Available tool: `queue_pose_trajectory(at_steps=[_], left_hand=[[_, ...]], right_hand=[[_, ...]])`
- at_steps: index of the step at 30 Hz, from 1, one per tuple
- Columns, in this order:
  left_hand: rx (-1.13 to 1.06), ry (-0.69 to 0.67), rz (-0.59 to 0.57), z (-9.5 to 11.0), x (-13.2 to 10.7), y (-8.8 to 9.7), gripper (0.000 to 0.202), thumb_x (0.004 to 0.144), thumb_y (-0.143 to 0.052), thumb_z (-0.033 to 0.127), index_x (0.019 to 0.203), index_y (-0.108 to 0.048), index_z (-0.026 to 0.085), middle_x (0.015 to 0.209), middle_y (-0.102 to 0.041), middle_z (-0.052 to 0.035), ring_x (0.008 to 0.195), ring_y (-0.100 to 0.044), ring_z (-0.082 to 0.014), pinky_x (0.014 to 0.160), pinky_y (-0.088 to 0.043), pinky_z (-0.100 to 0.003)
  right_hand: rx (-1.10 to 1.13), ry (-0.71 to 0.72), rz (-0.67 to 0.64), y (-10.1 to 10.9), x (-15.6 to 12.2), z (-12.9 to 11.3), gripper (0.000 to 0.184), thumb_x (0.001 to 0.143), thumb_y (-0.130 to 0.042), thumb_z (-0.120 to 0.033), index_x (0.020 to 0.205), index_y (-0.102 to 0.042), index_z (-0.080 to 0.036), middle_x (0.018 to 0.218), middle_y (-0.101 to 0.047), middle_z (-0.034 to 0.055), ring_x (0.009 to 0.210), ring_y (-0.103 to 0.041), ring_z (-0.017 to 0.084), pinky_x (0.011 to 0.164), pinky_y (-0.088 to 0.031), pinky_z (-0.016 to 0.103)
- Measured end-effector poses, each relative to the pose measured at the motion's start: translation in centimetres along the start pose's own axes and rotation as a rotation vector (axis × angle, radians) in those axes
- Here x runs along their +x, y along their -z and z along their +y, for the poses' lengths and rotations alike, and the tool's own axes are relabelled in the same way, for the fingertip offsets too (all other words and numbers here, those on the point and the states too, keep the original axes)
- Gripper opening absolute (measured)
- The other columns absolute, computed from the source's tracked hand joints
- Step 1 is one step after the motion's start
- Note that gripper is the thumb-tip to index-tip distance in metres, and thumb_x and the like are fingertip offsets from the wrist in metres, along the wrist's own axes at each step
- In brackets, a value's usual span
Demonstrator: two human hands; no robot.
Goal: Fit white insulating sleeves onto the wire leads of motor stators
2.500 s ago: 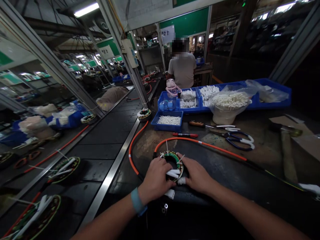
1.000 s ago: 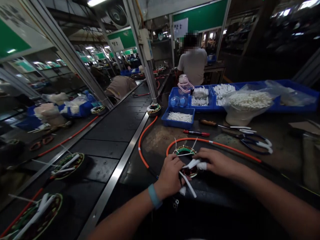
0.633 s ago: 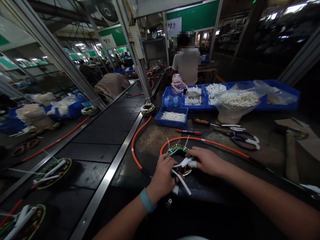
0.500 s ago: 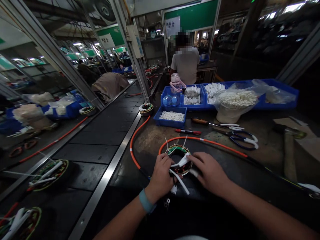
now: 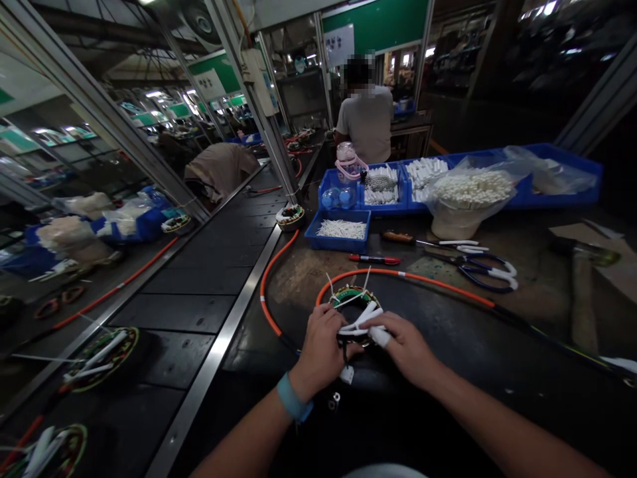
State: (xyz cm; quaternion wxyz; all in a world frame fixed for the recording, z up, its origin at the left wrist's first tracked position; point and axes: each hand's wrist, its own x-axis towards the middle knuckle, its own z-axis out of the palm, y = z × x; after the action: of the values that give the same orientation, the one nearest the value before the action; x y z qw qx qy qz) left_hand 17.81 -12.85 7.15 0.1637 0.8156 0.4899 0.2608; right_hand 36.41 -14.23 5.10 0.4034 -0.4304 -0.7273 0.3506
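Note:
A round motor stator (image 5: 350,297) with a green rim lies on the dark bench in front of me, with an orange cable (image 5: 423,281) running out of it to the right. White sleeved leads (image 5: 362,320) cross its near side. My left hand (image 5: 322,348) has its fingers curled on the stator's near left edge and on the leads. My right hand (image 5: 405,346), with white tape on a fingertip, pinches the same bundle of leads from the right.
Beyond the stator lie a red pen (image 5: 374,259), a screwdriver (image 5: 404,237), blue scissors (image 5: 485,268) and blue bins (image 5: 340,233) of white sleeves. A bagged bucket (image 5: 462,199) stands right. The conveyor (image 5: 199,279) on the left carries other stators (image 5: 102,352). A person (image 5: 365,119) stands ahead.
The white leads that stuck out toward me now lie gathered across the stator. Both hands have closed in on the bundle, the right one shifting left.

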Motion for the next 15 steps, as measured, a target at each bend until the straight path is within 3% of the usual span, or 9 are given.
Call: queue_pose_trajectory(at_steps=[2,5,7,11,13,15], left_hand=[[0.012,-0.024,-0.020,-0.2,-0.2,0.2,0.027,0.067,-0.072,0.034,0.080,-0.055,0.017,0.085,-0.059,-0.0061,0.099,-0.046,-0.0265,0.087,-0.039,-0.042],[0.029,-0.121,-0.040,-0.6,-0.6,0.4,0.044,0.068,-0.070,0.041,0.102,-0.054,0.017,0.102,-0.058,-0.0085,0.106,-0.044,-0.0267,0.094,-0.036,-0.044],[0.059,-0.173,-0.035,-0.7,-0.6,0.1,0.045,0.071,-0.067,0.042,0.106,-0.053,0.017,0.102,-0.058,-0.0091,0.103,-0.047,-0.0258,0.095,-0.034,-0.045],[0.142,-0.154,-0.015,-0.3,-0.2,-0.9,0.029,0.074,-0.062,0.036,0.095,-0.056,0.017,0.085,-0.059,-0.0075,0.089,-0.051,-0.0252,0.088,-0.038,-0.045],[0.139,-0.143,0.001,-0.1,0.0,-1.2,0.030,0.073,-0.063,0.032,0.099,-0.056,0.018,0.086,-0.060,-0.0071,0.089,-0.051,-0.0256,0.086,-0.038,-0.045],[0.090,-0.168,0.038,-0.2,0.0,-1.3,0.036,0.072,-0.064,0.027,0.105,-0.053,0.020,0.090,-0.060,-0.0061,0.091,-0.052,-0.0243,0.091,-0.036,-0.046]], right_hand=[[0.130,-0.090,-0.059,0.7,0.7,-0.1,0.023,0.085,-0.047,-0.026,0.094,-0.067,-0.021,0.094,-0.066,0.0061,0.090,-0.059,0.020,0.082,-0.046,0.034],[0.225,-0.102,-0.171,1.2,0.7,-0.3,0.023,0.084,-0.050,-0.027,0.098,-0.067,-0.021,0.101,-0.066,0.0061,0.095,-0.059,0.021,0.087,-0.044,0.035],[0.223,-0.115,-0.185,1.2,0.5,-0.2,0.024,0.083,-0.050,-0.028,0.098,-0.068,-0.021,0.101,-0.066,0.0062,0.095,-0.059,0.022,0.087,-0.043,0.036],[0.236,-0.223,-0.135,1.2,0.5,0.3,0.029,0.082,-0.049,-0.033,0.096,-0.069,-0.018,0.078,-0.067,0.0041,0.071,-0.060,0.019,0.069,-0.047,0.031],[0.313,-0.302,-0.205,1.8,0.7,0.4,0.032,0.082,-0.049,-0.035,0.098,-0.069,-0.017,0.068,-0.063,0.0017,0.058,-0.055,0.015,0.057,-0.045,0.027],[0.367,-0.314,-0.340,3.0,1.1,0.4,0.033,0.080,-0.053,-0.035,0.104,-0.067,-0.018,0.070,-0.062,0.0008,0.059,-0.054,0.014,0.056,-0.044,0.024]])
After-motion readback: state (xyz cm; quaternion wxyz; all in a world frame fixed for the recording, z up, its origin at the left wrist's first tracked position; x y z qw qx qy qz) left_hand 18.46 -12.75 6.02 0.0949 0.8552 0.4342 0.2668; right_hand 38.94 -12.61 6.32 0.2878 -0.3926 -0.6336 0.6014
